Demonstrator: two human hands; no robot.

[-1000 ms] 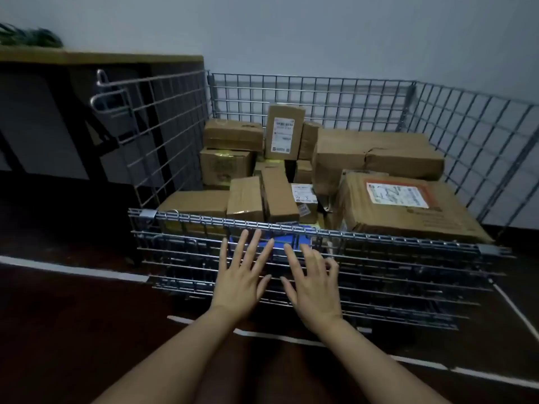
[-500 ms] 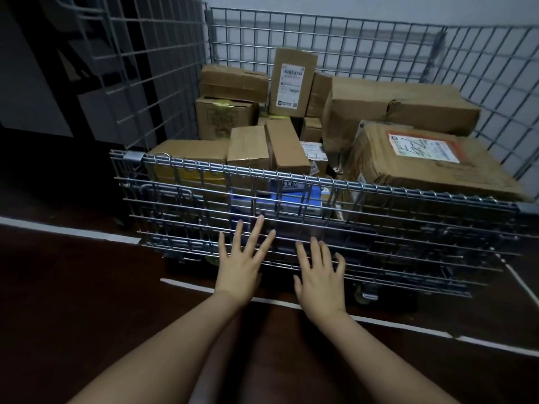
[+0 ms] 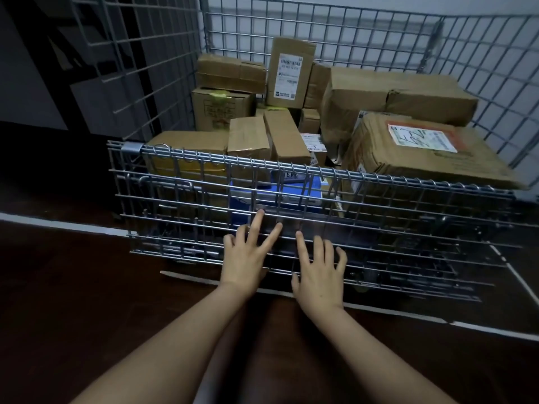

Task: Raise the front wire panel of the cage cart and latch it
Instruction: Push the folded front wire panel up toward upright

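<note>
Both grips spread flat, clamped on nothing: left hand (image 3: 243,259), right hand (image 3: 319,275) | front panel (image 3: 408,228) folded down, long axis sideways | lower edge just below fingertips, hands equally near

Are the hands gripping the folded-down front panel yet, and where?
Nothing is held: left hand and right hand lie open, fingers spread, against the front panel's lower wires.

Head view, close, angled down onto cage cart (image 3: 291,176) front.
</note>
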